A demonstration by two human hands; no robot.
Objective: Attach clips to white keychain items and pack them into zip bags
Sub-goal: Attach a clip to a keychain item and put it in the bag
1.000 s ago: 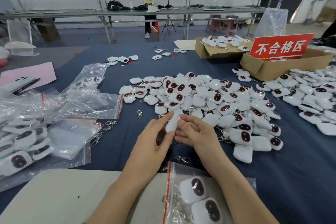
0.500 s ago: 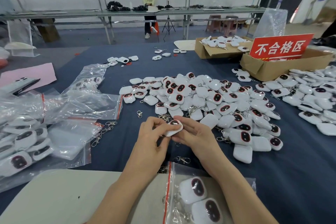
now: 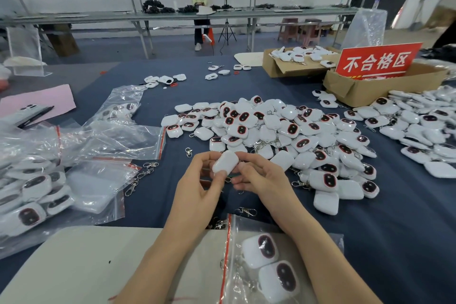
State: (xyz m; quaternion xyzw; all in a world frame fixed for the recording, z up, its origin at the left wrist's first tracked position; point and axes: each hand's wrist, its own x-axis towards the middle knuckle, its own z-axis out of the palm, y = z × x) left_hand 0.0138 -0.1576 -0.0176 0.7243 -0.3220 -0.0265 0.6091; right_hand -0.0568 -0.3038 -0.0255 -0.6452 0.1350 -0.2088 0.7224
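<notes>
Head cam: L hand [image 3: 197, 187] grips the white keychain item [image 3: 225, 161], R hand [image 3: 261, 180] pinches its edge, just on the near side of the pile [image 3: 283, 131]. Looks light, rigid, glossy, prob slippery: hold by the edges. Can't see a clip.

The worktop [image 3: 407, 242] is bare at the near right, so there is room to reach through there. A big heap of white keychain items [image 3: 283, 136] blocks the middle. A second heap [image 3: 424, 136] lies at the far right, with a thin bare lane between the two. Crinkly zip bags [image 3: 74, 140] fill the left side. Between them and the big heap runs another bare lane, but loose clips [image 3: 142, 175] lie in it. Two cardboard boxes [image 3: 357, 89] stand like a wall behind the heaps. One filled bag [image 3: 261, 261] lies at the near edge.
</notes>
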